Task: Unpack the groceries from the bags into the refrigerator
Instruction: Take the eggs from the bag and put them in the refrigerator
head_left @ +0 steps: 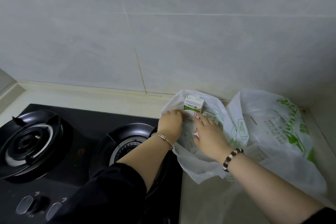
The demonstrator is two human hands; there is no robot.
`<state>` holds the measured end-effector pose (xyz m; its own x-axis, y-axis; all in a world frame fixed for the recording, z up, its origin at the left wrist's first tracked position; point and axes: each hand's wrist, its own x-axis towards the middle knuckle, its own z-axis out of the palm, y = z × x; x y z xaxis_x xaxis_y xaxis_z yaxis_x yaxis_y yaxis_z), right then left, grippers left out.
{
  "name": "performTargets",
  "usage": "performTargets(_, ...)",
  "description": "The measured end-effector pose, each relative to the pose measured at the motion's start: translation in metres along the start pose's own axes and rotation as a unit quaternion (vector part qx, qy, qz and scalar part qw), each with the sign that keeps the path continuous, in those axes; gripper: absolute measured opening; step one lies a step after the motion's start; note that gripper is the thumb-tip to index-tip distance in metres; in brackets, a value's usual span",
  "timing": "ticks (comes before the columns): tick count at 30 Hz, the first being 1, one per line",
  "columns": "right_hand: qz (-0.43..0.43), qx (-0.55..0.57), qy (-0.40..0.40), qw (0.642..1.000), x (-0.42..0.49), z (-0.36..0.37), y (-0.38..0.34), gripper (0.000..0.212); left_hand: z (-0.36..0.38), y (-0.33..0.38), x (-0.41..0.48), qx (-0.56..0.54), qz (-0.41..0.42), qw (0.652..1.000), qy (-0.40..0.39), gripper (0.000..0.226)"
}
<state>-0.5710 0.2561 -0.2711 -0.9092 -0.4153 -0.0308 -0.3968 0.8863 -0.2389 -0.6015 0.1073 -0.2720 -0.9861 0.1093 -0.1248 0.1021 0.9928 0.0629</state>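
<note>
Seen from your head, your left hand (170, 123) curls its fingers on the bag (190, 165) edge, probably to keep it open. Your right hand (209, 132) fingers close round the milk carton (193, 106) between them: white, green band, red lettering, upright in the bag on the counter (200, 205)

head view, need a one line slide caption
The left hand holds open a white plastic bag beside the gas stove while the right hand grips the milk carton inside.
</note>
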Motion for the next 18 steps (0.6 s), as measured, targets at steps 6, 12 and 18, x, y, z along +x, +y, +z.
performTargets(6,-0.036,-0.046,-0.009,0.998,0.010,0.004,0.004,0.057,0.012,-0.007,0.022,0.053,-0.029,0.998,-0.015,0.028)
performTargets(12,-0.067,-0.065,0.017,0.996,0.013,0.006,0.007,0.050,0.007,-0.014,0.025,0.029,0.013,0.999,-0.014,0.028)
performTargets(18,-0.119,-0.072,0.075,0.987,0.024,0.012,0.011,0.054,-0.028,-0.032,-0.002,-0.159,0.053,0.978,0.122,0.033)
